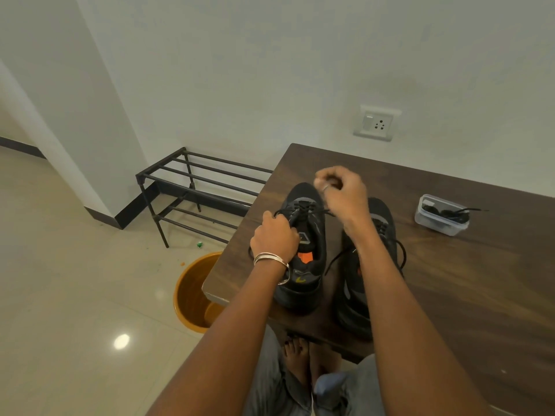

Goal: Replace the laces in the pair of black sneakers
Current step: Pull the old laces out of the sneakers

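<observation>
Two black sneakers stand side by side on a dark table [450, 265], toes pointing to 12 o'clock. The left hand [274, 235], bangles at its wrist, sits on the left shoe [303, 250], fingers curled around its lace [295, 209] near the tongue. The right hand [342, 190] is raised at 1 o'clock from the left one, above the toe, fingers curled in a pinch; the lace runs up toward it, but the strand in its grip is too thin and blurred to confirm. The right forearm hides much of the right shoe [381, 235]; its loose lace hangs over the sides. At 3 o'clock, well apart, a clear box [441, 216] holds dark laces. An orange bin [192, 292] at 8 o'clock is partly hidden by the table. A metal rack [195, 187] stands at 10 o'clock.
</observation>
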The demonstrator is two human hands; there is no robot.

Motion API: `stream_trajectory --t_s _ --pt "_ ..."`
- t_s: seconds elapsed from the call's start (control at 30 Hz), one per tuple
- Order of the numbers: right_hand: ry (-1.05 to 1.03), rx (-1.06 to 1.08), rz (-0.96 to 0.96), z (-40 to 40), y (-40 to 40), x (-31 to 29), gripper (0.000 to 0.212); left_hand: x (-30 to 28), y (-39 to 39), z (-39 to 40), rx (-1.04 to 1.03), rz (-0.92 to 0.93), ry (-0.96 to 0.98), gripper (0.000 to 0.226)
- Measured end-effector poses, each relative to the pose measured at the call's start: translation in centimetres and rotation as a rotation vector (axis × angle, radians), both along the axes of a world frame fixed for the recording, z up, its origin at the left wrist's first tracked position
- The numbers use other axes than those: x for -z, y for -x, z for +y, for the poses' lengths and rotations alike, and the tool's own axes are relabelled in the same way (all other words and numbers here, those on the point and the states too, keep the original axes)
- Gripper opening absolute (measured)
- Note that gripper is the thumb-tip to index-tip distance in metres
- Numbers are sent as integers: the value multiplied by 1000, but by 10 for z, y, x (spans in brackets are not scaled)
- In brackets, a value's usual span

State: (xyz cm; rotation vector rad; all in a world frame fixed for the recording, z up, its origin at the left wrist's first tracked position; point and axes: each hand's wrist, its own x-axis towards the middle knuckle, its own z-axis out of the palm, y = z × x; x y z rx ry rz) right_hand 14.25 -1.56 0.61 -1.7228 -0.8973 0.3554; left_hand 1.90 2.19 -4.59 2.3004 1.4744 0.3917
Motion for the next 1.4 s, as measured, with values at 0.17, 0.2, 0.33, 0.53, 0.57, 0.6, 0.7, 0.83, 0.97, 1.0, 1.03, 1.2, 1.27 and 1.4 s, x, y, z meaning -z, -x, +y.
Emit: stream_trajectory --t_s 0.17,0.2,0.33,0.53,0.57,0.6,0.7,0.83,0.97,1.0,1.03,1.2,1.27,1.4 --pt "661 -172 -730 14 13 24 18 2 1 2 8 11 -5 27" --pt "657 -147 -740 14 15 24 17 2 0 1 8 16 -6 27" --pt "567 -53 -501 14 11 19 24 0 0 0 6 20 -7 27" --pt "-34 118 426 -8 1 -13 22 0 0 0 -1 24 -25 26" --pt "-153 129 567 -10 0 -16 22 1 0 0 -1 25 -27 26" --pt "-261 136 689 -11 -1 -18 23 1 -1 -1 0 25 -28 26" --pt "-393 176 823 -12 -4 -17 21 1 -1 0 2 18 -25 26" --pt "-99 28 298 -8 -3 -9 6 1 -1 1 0 16 -19 25" --pt "491 -146 -393 6 5 12 12 2 0 1 8 19 -14 26" --pt "595 -157 -523 10 9 17 15 2 0 1 7 22 -15 26" --pt "658 -154 -616 12 14 19 17 2 0 1 8 25 -17 26" --pt "602 -32 -704 17 22 28 13 1 0 1 6 19 -18 26" --pt "611 -21 -610 17 19 27 18 1 0 0 4 15 -18 26" --pt "575 2 -179 18 10 26 23 -1 1 -1 8 4 -13 26"
